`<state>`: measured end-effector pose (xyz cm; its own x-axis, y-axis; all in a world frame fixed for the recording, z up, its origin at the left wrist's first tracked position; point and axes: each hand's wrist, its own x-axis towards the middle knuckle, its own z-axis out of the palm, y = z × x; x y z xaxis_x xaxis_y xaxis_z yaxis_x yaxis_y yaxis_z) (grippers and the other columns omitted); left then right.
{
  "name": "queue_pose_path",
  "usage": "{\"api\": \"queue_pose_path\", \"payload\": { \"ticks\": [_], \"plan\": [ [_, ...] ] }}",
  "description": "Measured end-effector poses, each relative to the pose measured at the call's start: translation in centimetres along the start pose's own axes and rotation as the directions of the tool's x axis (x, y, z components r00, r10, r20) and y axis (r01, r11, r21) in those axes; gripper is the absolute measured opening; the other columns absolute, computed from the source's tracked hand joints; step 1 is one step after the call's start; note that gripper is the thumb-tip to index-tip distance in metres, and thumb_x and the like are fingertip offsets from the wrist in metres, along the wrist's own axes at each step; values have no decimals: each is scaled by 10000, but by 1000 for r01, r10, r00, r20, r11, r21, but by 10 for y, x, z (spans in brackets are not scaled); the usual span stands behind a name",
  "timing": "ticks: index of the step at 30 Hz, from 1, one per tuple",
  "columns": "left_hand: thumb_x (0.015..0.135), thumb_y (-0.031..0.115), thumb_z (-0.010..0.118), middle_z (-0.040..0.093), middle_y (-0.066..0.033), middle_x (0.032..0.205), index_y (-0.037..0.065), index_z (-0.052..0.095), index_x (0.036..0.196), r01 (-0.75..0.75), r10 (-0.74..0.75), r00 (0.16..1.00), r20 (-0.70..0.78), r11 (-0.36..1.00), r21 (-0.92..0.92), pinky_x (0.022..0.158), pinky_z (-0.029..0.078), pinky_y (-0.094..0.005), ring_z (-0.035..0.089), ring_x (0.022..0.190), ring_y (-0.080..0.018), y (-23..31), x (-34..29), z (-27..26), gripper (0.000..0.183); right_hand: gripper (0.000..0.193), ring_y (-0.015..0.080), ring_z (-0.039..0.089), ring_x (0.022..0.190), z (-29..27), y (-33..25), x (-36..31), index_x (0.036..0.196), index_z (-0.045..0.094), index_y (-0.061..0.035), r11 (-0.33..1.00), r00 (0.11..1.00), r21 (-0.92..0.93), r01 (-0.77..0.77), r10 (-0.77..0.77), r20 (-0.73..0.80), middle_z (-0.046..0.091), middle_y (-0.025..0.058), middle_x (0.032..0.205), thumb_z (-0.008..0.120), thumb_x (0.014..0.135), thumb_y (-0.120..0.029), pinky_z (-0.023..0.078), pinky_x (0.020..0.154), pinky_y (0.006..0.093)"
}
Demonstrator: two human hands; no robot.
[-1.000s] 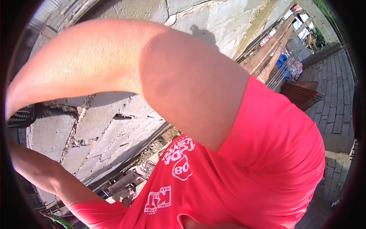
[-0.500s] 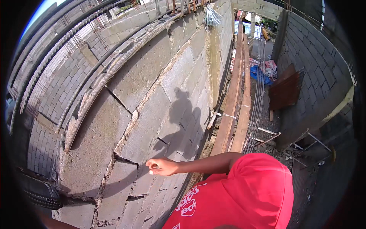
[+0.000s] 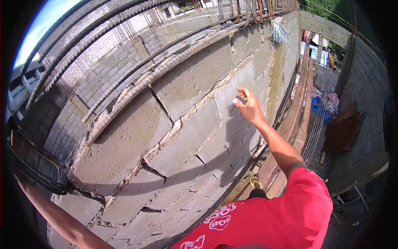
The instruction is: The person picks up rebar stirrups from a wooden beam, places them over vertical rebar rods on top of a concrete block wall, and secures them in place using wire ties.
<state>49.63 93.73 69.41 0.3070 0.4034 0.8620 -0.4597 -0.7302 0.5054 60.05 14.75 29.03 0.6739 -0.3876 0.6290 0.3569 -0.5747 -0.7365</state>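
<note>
In the head view, the right hand is raised in front of the concrete block wall, fingers loosely curled, with nothing seen in its grasp. It stands out from the body on a bent arm, perhaps to balance a lean toward the other side; whether the fingertips meet the blocks is hard to judge from this angle.

The left forearm reaches to the dark rim, where the left hand is lost from view, so I cannot tell if it grips anything. Nearest to it is a stack of bent steel loops, by the wall's near end.

Ribbed steel bars run lengthwise along the wall top, probably because that long edge can bear them. A bundle of thin wire hangs farther along at the same edge, a placing that likely keeps it off the ground and within reach. Long planks and slim rods lie side by side along the wall's foot, seemingly because the narrow strip suits their length.
</note>
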Motion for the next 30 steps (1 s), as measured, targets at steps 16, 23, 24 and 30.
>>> {"api": "queue_pose_path", "payload": {
  "ticks": [16, 23, 24, 30],
  "plan": [
    [980, 533, 489, 686, -45, 1153, 265, 563, 1323, 381, -383, 916, -116, 924, -38, 595, 497, -328, 661, 801, -178, -19, -54, 69, 442, 320, 223, 722, 841, -104, 154, 325, 1112, 653, -4, 999, 795, -29, 18, -32, -605, 736, 130, 933, 747, 849, -160, 554, 781, 347],
    [979, 541, 482, 685, -46, 1163, 280, 554, 1334, 454, -453, 880, -142, 890, -29, 585, 498, -334, 662, 793, -182, -18, -69, 107, 447, 458, 322, 687, 1025, -178, 255, 401, 1190, 671, -65, 891, 793, -287, -351, 120, -597, 734, 147, 1041, 735, 831, -344, 511, 938, 429],
    [979, 543, 480, 685, -46, 1165, 282, 553, 1336, 464, -464, 873, -149, 885, -34, 584, 498, -335, 662, 791, -182, -19, -71, 109, 447, 484, 326, 674, 1066, -182, 263, 409, 1222, 662, -86, 860, 801, -329, -391, 141, -582, 722, 158, 1089, 727, 833, -367, 504, 955, 429],
    [979, 550, 474, 684, -46, 1173, 295, 545, 1346, 496, -495, 850, -178, 867, -39, 576, 499, -340, 663, 784, -185, -21, -78, 120, 452, 539, 329, 629, 1178, -186, 282, 432, 1297, 630, -133, 773, 819, -414, -481, 228, -526, 677, 168, 1234, 714, 840, -406, 479, 1008, 422]
  ]
}}
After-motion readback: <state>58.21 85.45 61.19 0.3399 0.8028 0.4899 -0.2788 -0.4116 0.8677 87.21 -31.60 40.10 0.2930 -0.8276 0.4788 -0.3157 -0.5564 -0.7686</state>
